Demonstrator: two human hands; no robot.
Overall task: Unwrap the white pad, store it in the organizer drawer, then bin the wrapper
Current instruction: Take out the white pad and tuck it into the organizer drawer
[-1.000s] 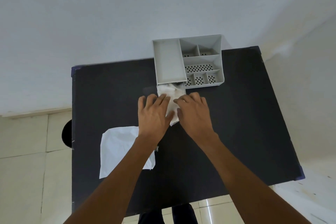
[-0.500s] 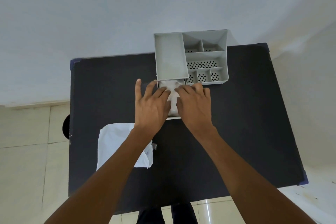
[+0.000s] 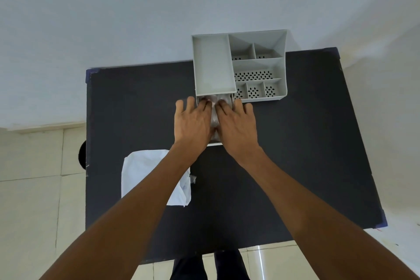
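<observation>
A grey organizer stands at the far edge of the black table, with its drawer pulled out toward me. The white pad lies inside the drawer, mostly hidden under my hands. My left hand and my right hand rest flat side by side on the pad, fingers spread and pressing down. The crumpled white wrapper lies on the table to the near left, partly covered by my left forearm.
A dark round object shows on the floor beside the table's left edge. Pale floor tiles lie left and below. My legs show at the table's near edge. The organizer's top has several small perforated compartments.
Both hands have moved forward with the pad, which now lies down inside the open drawer instead of hanging over its front edge. The wrapper has not moved.
</observation>
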